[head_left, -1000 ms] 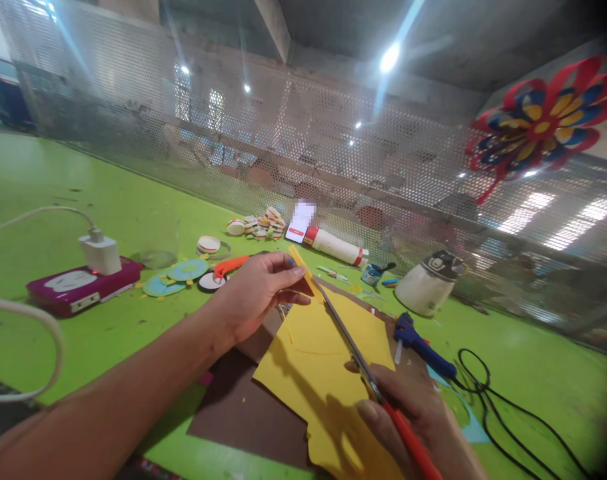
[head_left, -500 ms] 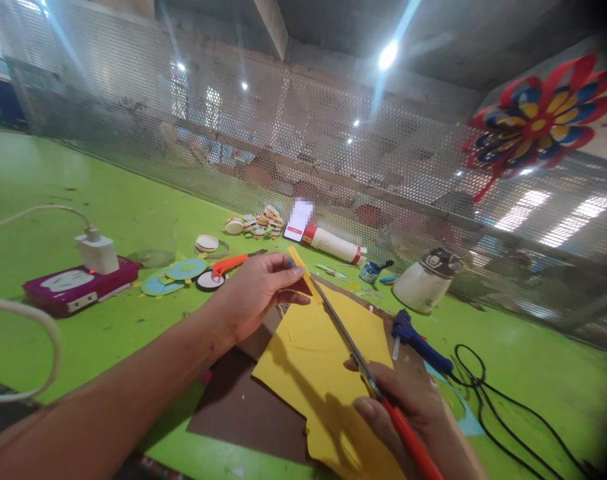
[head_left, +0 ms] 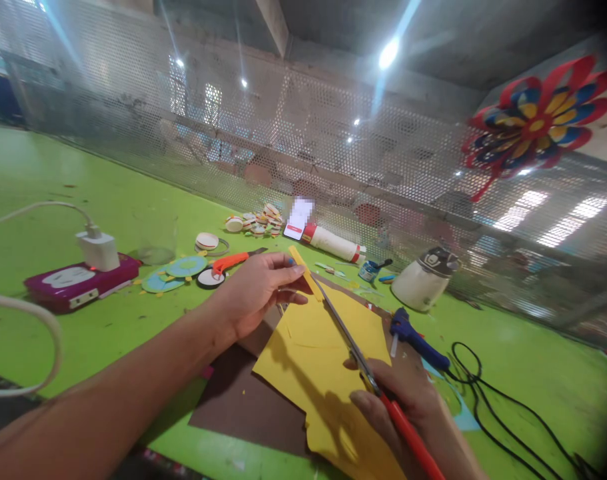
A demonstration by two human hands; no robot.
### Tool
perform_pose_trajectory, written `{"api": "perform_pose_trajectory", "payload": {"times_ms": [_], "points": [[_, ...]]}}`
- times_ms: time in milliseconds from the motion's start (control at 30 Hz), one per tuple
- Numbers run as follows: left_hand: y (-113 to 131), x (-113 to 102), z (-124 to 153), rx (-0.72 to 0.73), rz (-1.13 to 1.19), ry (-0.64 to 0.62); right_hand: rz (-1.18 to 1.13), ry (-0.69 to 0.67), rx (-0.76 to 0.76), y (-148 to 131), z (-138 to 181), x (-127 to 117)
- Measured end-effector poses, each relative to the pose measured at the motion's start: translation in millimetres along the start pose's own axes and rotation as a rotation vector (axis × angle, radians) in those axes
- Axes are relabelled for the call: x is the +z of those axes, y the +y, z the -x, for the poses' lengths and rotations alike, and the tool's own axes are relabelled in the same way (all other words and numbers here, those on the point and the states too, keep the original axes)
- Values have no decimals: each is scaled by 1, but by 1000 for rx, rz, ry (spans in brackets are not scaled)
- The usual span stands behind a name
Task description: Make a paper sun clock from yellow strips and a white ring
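Pinched between the thumb and fingers of my left hand (head_left: 263,287) is a narrow yellow strip (head_left: 306,273). My right hand (head_left: 403,407) grips the red handles of a pair of scissors (head_left: 353,347), whose long metal blades point up and left, their tips at the strip's lower end. The blades look closed or nearly so; whether they touch the strip I cannot tell. Below both hands lies a yellow sheet (head_left: 293,370) with an uneven edge, on top of a dark brown sheet (head_left: 248,407).
A blue glue gun (head_left: 418,343) with a black cord lies at right, near a white spray bottle (head_left: 423,280). Behind are a small blue jar (head_left: 369,270), a white tube (head_left: 333,243) and a phone (head_left: 297,220). Left sit an orange cutter (head_left: 230,263), light-blue discs (head_left: 186,267) and a purple power strip (head_left: 78,280).
Hardly anything differs. The view has shifted slightly, and my right hand with the scissors has moved very little; my left hand keeps its hold on the strip.
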State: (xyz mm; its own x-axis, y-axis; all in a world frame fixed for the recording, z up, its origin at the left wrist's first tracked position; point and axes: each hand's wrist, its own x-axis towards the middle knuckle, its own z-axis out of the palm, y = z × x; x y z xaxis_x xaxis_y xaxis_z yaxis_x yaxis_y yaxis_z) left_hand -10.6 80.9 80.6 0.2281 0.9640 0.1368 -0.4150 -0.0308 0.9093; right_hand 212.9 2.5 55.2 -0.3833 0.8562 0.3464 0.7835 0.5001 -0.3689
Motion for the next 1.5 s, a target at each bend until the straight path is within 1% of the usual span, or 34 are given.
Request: {"api": "perform_pose_trajectory", "payload": {"times_ms": [167, 367, 567, 700, 867, 933, 1133, 1300, 1433, 1500], "points": [[2, 3, 2, -51, -1, 4, 51, 30, 21, 5, -2, 3], [-5, 10, 4, -96, -22, -10, 75, 65, 13, 7, -4, 7], [-6, 10, 3, -116, 63, -5, 60, 105, -12, 4, -5, 10], [-6, 9, 3, -98, 66, -13, -43, 32, 69, 2, -4, 8], [-6, 7, 2, -81, 68, 9, -366, -109, 242, -3, -5, 2], [-5, 7, 1, -79, 54, 9, -441, -162, 276, -1, -5, 1], [-3, 5, 1, -94, -27, -26, -459, -273, 240, 4, -6, -6], [0, 0, 1, -157, -61, -114, -463, -295, 225, 0, -6, -15], [5, -5, 0, -209, -48, -204, -472, -346, 187, 6, -6, -19], [7, -8, 1, -237, -41, -231, -428, -333, 168, 9, -6, -21]]}}
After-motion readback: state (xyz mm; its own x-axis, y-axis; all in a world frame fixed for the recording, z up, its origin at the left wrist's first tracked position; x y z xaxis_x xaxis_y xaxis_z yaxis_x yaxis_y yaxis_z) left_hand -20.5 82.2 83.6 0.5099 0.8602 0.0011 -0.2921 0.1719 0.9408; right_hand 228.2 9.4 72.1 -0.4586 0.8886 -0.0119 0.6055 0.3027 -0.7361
